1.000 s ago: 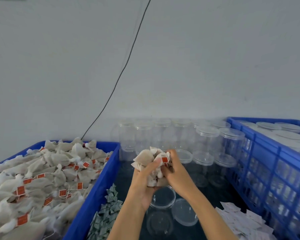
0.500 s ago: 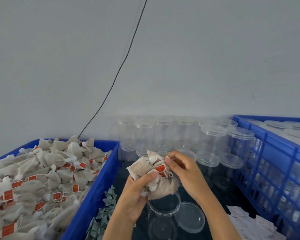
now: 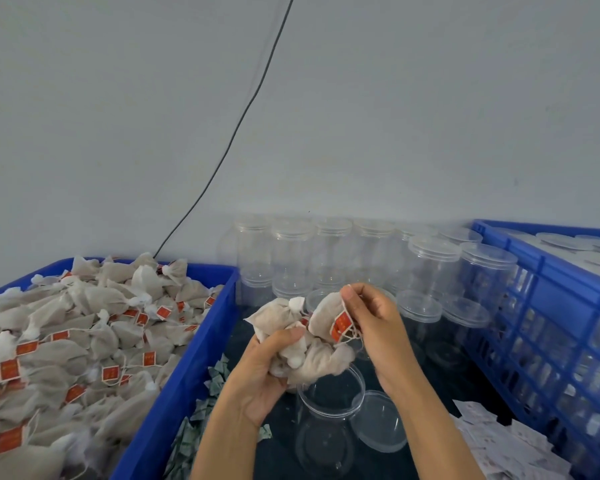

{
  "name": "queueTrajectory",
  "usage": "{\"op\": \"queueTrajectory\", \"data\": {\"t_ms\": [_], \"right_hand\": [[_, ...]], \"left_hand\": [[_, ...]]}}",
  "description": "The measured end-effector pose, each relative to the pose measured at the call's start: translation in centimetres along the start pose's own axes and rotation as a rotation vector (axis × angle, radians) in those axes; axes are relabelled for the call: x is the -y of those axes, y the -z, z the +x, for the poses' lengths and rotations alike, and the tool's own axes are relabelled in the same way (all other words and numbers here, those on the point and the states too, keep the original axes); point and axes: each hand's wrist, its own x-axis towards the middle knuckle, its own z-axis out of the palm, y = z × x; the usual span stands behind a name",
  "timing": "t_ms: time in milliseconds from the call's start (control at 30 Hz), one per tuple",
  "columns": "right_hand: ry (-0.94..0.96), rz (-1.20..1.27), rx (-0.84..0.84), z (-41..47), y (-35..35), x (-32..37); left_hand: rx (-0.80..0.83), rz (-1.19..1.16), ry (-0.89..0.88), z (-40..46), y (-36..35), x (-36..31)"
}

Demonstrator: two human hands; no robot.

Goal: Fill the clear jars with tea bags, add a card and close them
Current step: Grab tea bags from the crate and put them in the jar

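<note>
We see the left hand [image 3: 271, 372] clutching a soft bunch of tea bags [image 3: 312, 355], gauzy off-white pouches knotted at the neck, directly above the open clear jar [image 3: 329, 410]. The right hand [image 3: 374, 327] pinches one pouch by its top, its red paper tag [image 3: 340, 325] dangling on thread. The jar is a smooth, round, transparent plastic cylinder; its flat lid [image 3: 378, 420] lies just beside it on the dark tabletop [image 3: 278, 455]. A blue bin [image 3: 174, 393] heaped with pouches stands at left, a slotted blue crate [image 3: 548, 327] at right, lidded jars [image 3: 433, 268] stacked along the pale grey wall [image 3: 395, 116]. White cards [image 3: 492, 441] lie near right. Compared with half a second earlier, we note the right hand has lifted its pouch higher from the bunch.
</note>
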Motion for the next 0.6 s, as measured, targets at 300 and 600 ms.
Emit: {"op": "queueTrajectory", "data": {"t_ms": [300, 600], "right_hand": [[0.085, -0.436, 0.063, 0.0, 2.0, -1.2], [0.006, -0.732, 0.379, -0.4, 2.1, -2.9]], "left_hand": [[-0.157, -0.225, -0.091, 0.4, 3.0, -0.9], [-0.193, -0.287, -0.068, 0.5, 2.2, -0.6]]}}
